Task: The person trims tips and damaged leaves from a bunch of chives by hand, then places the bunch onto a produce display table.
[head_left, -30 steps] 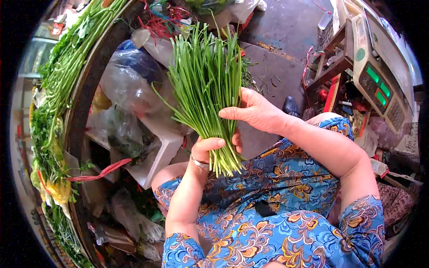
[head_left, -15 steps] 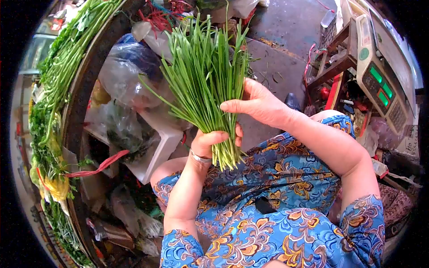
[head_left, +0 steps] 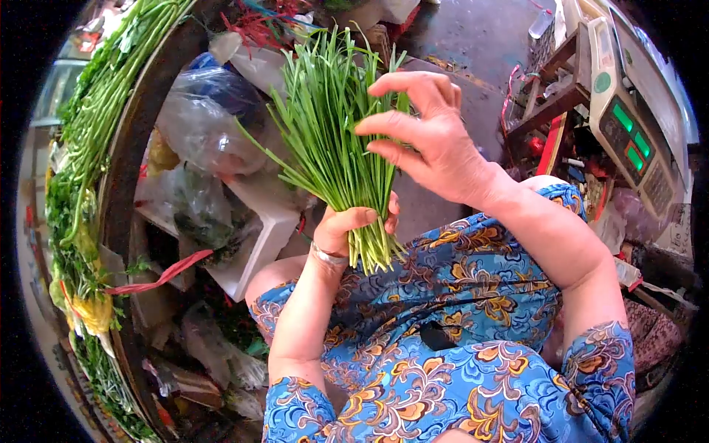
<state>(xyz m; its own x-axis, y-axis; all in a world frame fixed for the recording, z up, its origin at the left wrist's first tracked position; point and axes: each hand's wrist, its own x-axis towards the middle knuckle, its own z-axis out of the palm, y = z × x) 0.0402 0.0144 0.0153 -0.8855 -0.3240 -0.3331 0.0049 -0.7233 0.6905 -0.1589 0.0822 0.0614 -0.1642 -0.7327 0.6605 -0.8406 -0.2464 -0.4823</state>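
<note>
A bunch of garlic chives (head_left: 325,125) stands fanned out in front of me, green leaves up and pale cut ends down. Wrapped around its lower stems is my left hand (head_left: 341,227), with a silver bracelet at the wrist. The cut ends stick out below that grip. My right hand (head_left: 428,136) hovers over the right side of the leaves, its fingers bent and spread apart. Nothing shows between those fingers, though their tips overlap the leaves.
On the left, a curved table edge (head_left: 122,159) borders heaped greens (head_left: 111,96). Clear plastic bags (head_left: 210,122) and a white foam box (head_left: 262,247) lie beneath it. A scale (head_left: 628,133) with green digits stands at right, beside a wooden stool (head_left: 550,96).
My right hand has come off the right side of the bunch, moving up and slightly left, and its fingers have spread. My left hand keeps its grip on the stems.
</note>
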